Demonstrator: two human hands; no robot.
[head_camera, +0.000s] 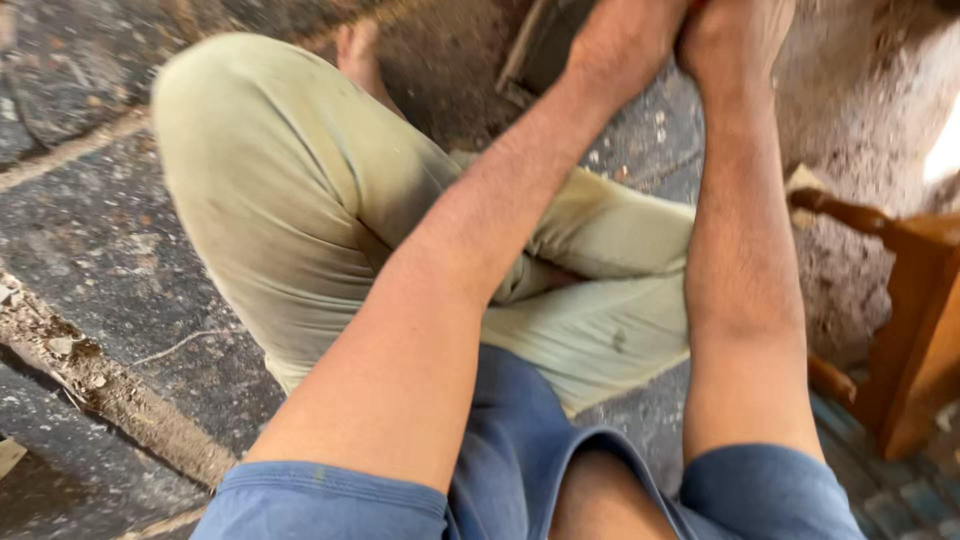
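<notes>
Bare hands (690, 40) together, fingers hidden.

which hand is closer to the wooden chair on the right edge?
Right. The right hand is at the top of the view, nearer the wooden chair at the right edge. The left hand presses against it on the side away from the chair.

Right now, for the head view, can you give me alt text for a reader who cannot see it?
Two bare forearms stretch forward, the left hand and right hand pressed close together at the top edge, where what they grip is cut off. The person sits on a dusty stone floor in pale green trousers and a blue shirt. An orange-brown wooden frame stands at right.
</notes>
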